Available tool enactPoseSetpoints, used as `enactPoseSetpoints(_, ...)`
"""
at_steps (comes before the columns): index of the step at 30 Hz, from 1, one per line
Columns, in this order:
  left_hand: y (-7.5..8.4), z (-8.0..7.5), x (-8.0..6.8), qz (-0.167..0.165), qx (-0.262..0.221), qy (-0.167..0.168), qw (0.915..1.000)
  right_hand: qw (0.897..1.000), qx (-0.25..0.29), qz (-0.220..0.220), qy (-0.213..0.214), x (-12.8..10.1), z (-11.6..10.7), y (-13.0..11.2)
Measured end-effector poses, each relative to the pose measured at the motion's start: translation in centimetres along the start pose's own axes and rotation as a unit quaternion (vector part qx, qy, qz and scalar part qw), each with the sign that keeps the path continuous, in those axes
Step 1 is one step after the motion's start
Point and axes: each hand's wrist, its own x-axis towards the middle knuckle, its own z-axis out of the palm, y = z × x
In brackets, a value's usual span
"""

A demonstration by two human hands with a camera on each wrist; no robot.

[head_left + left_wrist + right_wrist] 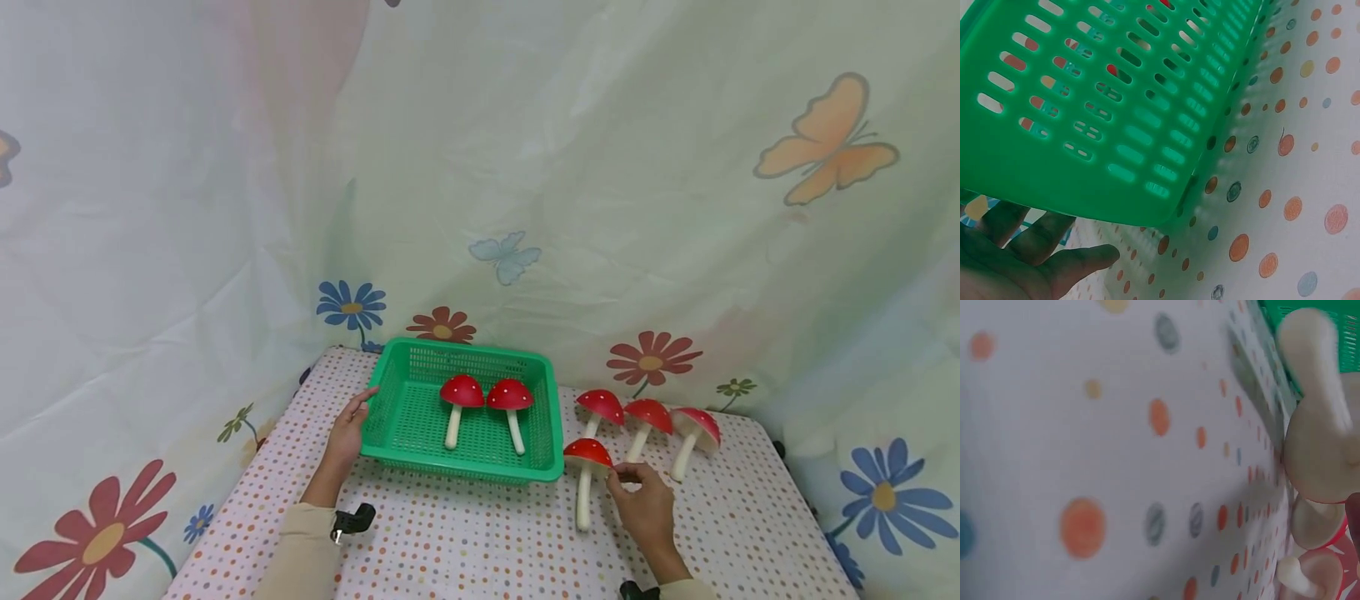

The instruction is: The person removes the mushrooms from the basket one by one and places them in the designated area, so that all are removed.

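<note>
A green plastic basket (461, 472) stands on the table with two red-capped toy mushrooms, one on the left (462, 392) and one on the right (510, 395), lying inside. Along the basket's left rim, my left hand (346, 433) rests with its fingers extended; the left wrist view shows them beside the rim (1085, 209). My right hand (643, 502) pinches the cap edge of another toy mushroom (588, 454) just right of the basket. Its pale stem (1316, 369) and cap underside face the right wrist camera. Most of the right hand falls outside that view.
Beyond my right hand lie three more toy mushrooms: a left one (600, 406), a middle one (649, 414) and a right one (697, 429). A dotted cloth covers the table (465, 542). Behind it hangs a flowered curtain (600, 292).
</note>
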Motion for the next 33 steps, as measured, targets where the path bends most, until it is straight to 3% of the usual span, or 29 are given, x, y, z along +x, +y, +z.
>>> enactPoseSetpoints(6, 0.2, 0.0, -0.1, 0.000, -0.001, 0.000, 1.0000, 0.999, -0.037, 0.001, 0.005, -0.6, 0.2, 0.1)
enactPoseSetpoints(13, 0.3, 0.1, 0.0, -0.008, 0.004, 0.001, 1.0000, 0.996, -0.064, -0.051, 0.027, -1.7, 0.0, 0.4)
enactPoseSetpoints(20, 0.5, 0.1, 0.0, -0.011, 0.005, 0.003, 0.9999, 0.997, -0.061, -0.007, -0.051, -2.3, -1.8, -0.2)
enactPoseSetpoints(23, 0.6, -0.1, 0.0, -0.009, 0.007, 0.001, 0.9999, 0.997, -0.060, -0.004, -0.055, -2.2, -2.5, -1.0)
enactPoseSetpoints(28, 0.6, -0.2, 0.1, -0.003, 0.008, 0.003, 1.0000, 0.997, -0.014, -0.054, -0.047, -1.0, -3.1, -3.5)
enactPoseSetpoints(33, 0.2, 0.0, 0.1, -0.008, 0.008, 0.003, 0.9999, 0.990, 0.053, -0.127, -0.034, 0.7, -2.9, -7.0)
